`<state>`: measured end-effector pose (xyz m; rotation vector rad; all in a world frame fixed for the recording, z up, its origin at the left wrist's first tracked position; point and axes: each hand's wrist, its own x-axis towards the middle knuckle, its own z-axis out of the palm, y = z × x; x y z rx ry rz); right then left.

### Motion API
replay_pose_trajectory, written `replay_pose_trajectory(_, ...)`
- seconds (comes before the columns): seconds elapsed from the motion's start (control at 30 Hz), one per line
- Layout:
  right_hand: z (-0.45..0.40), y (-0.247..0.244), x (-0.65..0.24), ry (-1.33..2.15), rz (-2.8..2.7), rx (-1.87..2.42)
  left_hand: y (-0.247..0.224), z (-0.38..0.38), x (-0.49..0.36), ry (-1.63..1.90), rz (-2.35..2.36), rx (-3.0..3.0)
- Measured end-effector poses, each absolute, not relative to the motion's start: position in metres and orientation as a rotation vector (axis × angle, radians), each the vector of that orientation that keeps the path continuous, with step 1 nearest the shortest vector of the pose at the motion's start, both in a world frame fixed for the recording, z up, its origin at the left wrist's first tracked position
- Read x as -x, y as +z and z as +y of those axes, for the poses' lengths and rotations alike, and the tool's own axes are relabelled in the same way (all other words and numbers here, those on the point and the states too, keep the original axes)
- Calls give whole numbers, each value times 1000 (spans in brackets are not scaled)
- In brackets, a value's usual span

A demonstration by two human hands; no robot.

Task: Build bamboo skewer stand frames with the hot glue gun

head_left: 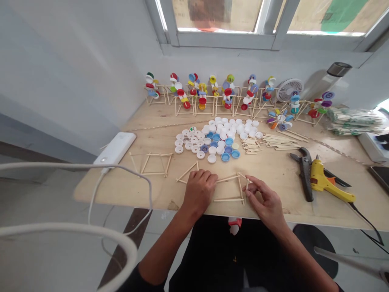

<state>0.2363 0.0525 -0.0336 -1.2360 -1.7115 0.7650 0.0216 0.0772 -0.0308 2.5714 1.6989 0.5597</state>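
A frame of thin wooden sticks (227, 179) lies on the table near its front edge. My left hand (199, 188) is closed over the frame's left part, its fingers curled down and hiding some of the joints. Between thumb and forefinger, my right hand (265, 198) pinches a short wooden stick (247, 184) at the frame's right end. Whether that stick touches the frame I cannot tell. To the left lies another stick frame (156, 174). Beyond my hands is a heap of white bottle caps (223, 129), with several blue caps (225, 157) among them.
Loose sticks (281, 141) lie right of the caps. A yellow glue gun (328, 184) and black cutters (305, 174) are at the right. Stick stands with cap wheels (227, 99) line the back, near a small fan (290, 90). A white cable (127, 165) loops at left.
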Motion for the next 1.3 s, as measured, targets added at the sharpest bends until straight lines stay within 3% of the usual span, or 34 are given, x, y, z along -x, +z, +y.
replay_pose_trajectory(0.57, 51, -35, -231, 708, -1739, 1268, -21, 26, 3, 942, 1808, -2115)
replay_pose_trajectory(1.3, 51, -44, -230, 696, -1703, 1227, -38, 51, -9, 815, 1890, -2414)
